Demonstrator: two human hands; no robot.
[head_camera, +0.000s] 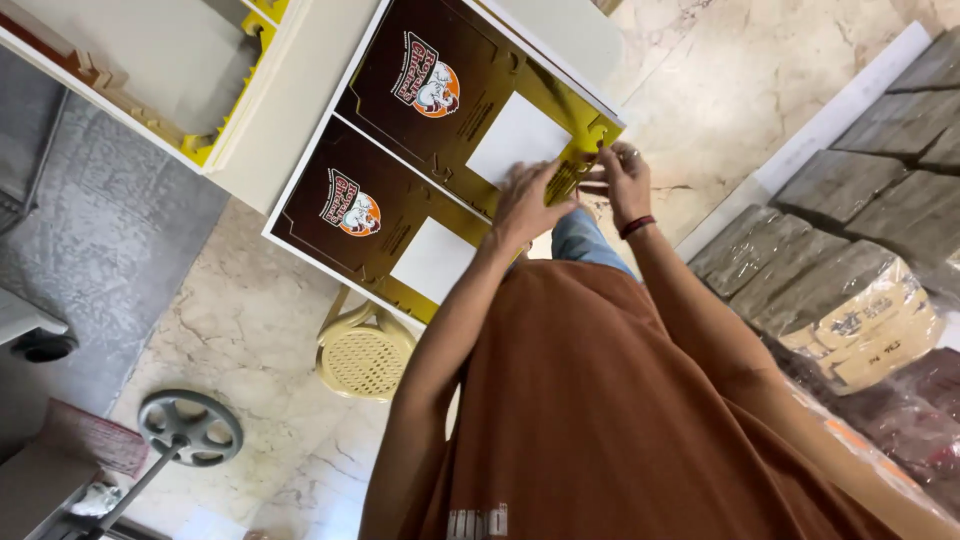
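Observation:
A stack of large printed card sheets (400, 160), dark brown with yellow edges, white rectangles and a round emblem, lies on a white surface in front of me. My left hand (527, 200) rests flat on the top sheet near its yellow edge, fingers spread. My right hand (620, 172), with a dark wristband and a ring, pinches the yellow notched edge of the same sheet just beside my left fingertips. Both arms reach out from my brown shirt.
A second stack of pale sheets with yellow die-cut edges (160, 70) lies at the upper left. Below the sheets stands a cream plastic stool (365, 355) on the marble floor. A grey handwheel (190, 427) is at the lower left. Plastic-wrapped bundles (850, 290) pile up at the right.

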